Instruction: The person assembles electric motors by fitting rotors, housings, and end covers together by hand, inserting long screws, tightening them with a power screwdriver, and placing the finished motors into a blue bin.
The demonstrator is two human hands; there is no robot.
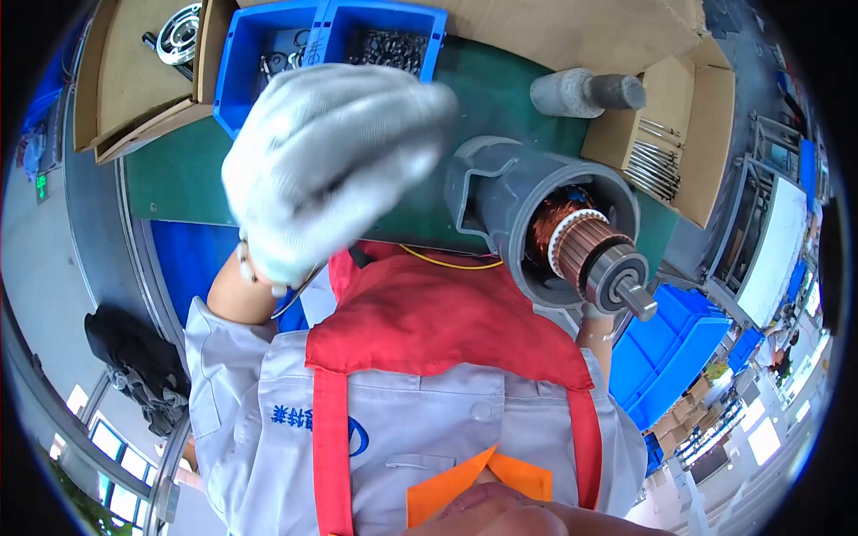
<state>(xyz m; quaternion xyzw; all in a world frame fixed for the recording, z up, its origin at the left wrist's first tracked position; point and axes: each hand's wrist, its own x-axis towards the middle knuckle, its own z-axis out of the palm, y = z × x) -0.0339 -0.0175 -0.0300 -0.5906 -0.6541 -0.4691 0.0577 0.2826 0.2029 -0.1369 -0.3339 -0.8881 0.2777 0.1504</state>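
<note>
My left hand (331, 161), in a white glove, is raised in front of the blue bins, its fingers drawn together and blurred by motion; anything between them is too unclear to name. To its right lies a grey cylindrical housing (500, 192), its open end facing me. Out of that end sticks a motor armature with copper windings, a ribbed copper commutator (585, 246), a steel bearing (617, 275) and a short shaft tip. My right hand (592, 311) is almost wholly hidden behind the housing's near end; only a bit of glove and the wrist show.
Two joined blue bins (440, 36) with small metal parts stand at the back of the green table (179, 183). A cardboard box (208, 54) with a round metal part is at left. At right are a grey cylindrical tool (567, 93) and a box (715, 134) of metal rods.
</note>
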